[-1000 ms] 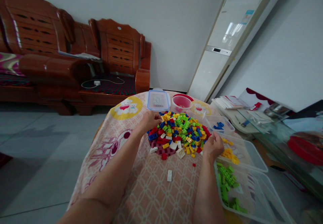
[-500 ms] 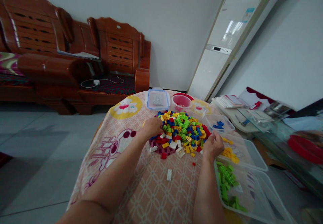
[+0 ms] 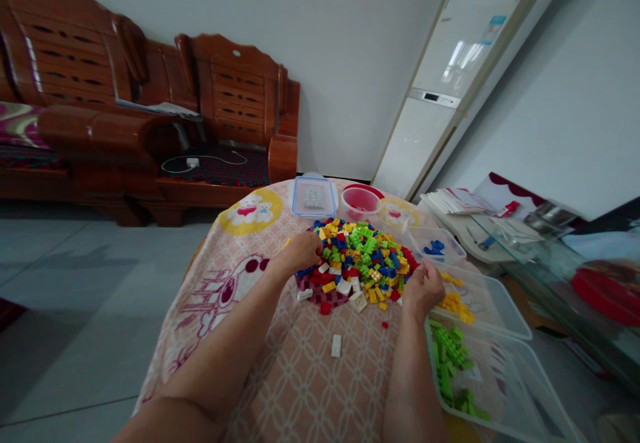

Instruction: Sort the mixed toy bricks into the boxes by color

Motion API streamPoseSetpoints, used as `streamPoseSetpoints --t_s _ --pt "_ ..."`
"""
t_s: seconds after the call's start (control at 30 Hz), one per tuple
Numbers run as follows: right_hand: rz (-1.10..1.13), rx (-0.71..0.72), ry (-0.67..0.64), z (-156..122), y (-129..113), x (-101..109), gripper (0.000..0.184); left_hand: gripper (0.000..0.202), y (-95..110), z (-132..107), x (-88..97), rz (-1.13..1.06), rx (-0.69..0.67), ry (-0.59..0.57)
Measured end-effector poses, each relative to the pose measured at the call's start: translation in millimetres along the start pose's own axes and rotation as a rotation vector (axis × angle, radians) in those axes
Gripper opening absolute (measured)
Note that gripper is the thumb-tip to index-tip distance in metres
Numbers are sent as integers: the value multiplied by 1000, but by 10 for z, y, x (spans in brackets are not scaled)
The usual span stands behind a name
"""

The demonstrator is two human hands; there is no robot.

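Note:
A heap of mixed toy building bricks (image 3: 357, 253) in yellow, green, blue, red and white covers the middle of the cloth-covered table (image 3: 300, 363). At its left edge is my left hand (image 3: 304, 251), fingers curled down and closed; whatever they hold is hidden. By the heap's right edge, my right hand (image 3: 423, 287) has thumb and fingers pinched together, close to red bricks and the clear boxes. What sits in that pinch is too small to make out. A white brick (image 3: 337, 346) lies alone between my forearms.
To the right stand clear boxes with green bricks (image 3: 453, 356), yellow bricks (image 3: 456, 302) and blue bricks (image 3: 434, 248). Behind the heap are a blue-rimmed clear box (image 3: 314, 198) and a pink-looking round tub (image 3: 360, 202). A small red brick (image 3: 385, 324) lies near my right wrist.
Both hands stay almost in place at the heap's two sides. The whole view has shifted very slightly; no brick has visibly moved.

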State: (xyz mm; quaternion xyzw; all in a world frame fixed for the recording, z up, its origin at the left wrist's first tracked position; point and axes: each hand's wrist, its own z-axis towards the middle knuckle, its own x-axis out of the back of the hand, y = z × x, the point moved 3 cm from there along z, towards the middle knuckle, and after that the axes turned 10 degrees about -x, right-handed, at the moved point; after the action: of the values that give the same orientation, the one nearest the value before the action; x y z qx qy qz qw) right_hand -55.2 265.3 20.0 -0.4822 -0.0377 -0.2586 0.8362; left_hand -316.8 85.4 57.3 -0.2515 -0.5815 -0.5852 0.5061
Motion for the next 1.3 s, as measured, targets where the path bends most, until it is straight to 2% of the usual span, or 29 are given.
streamPoseSetpoints --t_s 0.07,0.2,0.4,0.47,0.53,0.63,0.73,0.83,0.93,1.03,1.2,1.23,1.3 --pt "3 -6 3 2 -5 1 38 13 13 4 -27 37 -4 -12" --pt "0 -10 1 6 -7 -4 35 16 24 3 -35 31 11 41" --pt "1 5 10 8 10 -13 35 11 -68 -124 241 -67 38 11" --pt "5 3 6 9 11 -16 36 12 -86 -158 326 -161 40 10" --pt "10 -7 9 8 6 -14 36 15 -68 -133 346 -310 44 58" --pt "15 -13 14 5 -11 -4 36 23 3 65 266 -508 96 248" --pt "11 -6 9 3 -21 3 36 26 108 430 153 -585 127 445" --pt "4 -2 5 4 -14 5 37 30 200 819 108 -599 139 522" --pt "7 0 5 6 -2 0 37 35 234 1018 141 -521 139 540" --pt "8 -2 12 8 1 -3 36 40 181 919 150 -482 115 520" --pt "4 -4 -5 4 -24 4 38 34 -82 348 193 -401 142 481" --pt "4 -9 -12 2 -31 7 38 32 -131 239 231 -371 151 456" --pt "3 -15 -23 -2 -46 14 39 26 -197 78 316 -305 145 333"
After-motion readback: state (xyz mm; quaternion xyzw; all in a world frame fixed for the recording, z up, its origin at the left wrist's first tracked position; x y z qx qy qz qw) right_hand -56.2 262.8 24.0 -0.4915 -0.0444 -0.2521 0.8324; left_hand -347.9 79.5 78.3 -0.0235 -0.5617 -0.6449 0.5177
